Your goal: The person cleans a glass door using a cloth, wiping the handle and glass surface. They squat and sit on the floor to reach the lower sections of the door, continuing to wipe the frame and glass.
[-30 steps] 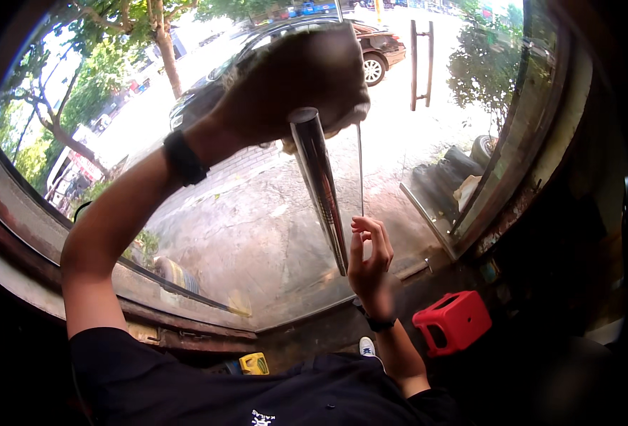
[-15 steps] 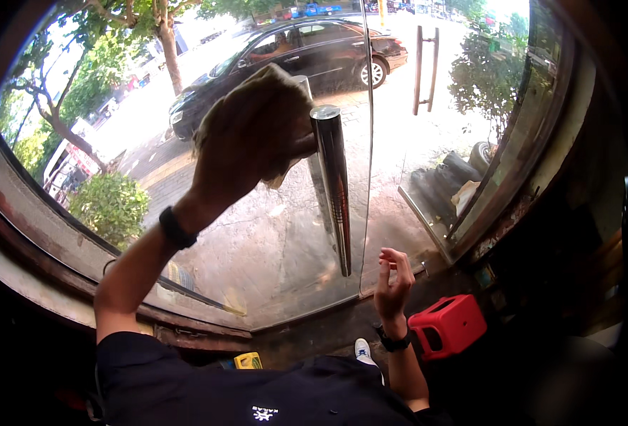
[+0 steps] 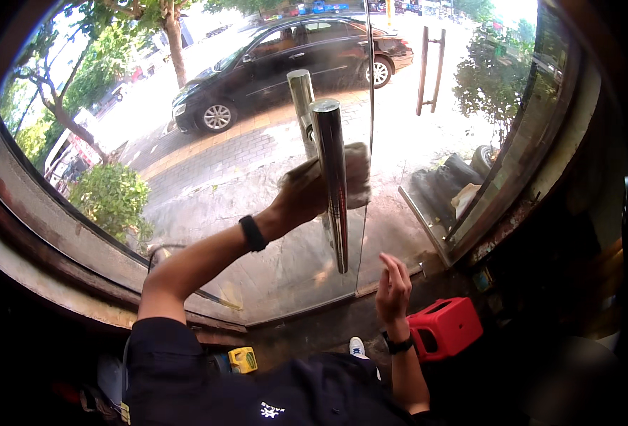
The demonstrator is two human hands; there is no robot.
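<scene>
My left hand (image 3: 301, 197) is pressing a pale cloth (image 3: 358, 175) to the glass door (image 3: 296, 292). The hand and cloth reach behind the shiny metal tube handle (image 3: 333, 153), between it and the pane, so the handle hides part of the fingers. Cloth shows on both sides of the tube. A matching outer handle (image 3: 300, 91) is seen through the glass. Raised in front of my body, my right hand (image 3: 393, 290) holds nothing, its fingers stretched and slightly bent. It is nearest to the lower end of the tube handle and a red plastic stool (image 3: 450, 328).
A second glass panel with a dark-framed handle (image 3: 429, 71) stands to the right. A yellow container (image 3: 243, 360) is on the floor at lower left. Outside are a black car (image 3: 285, 60), a bush (image 3: 109, 202) and dark tyres (image 3: 450, 177).
My left hand has swept the cloth down and to the right, from the upper left of the handle to behind it. The right hand has barely moved.
</scene>
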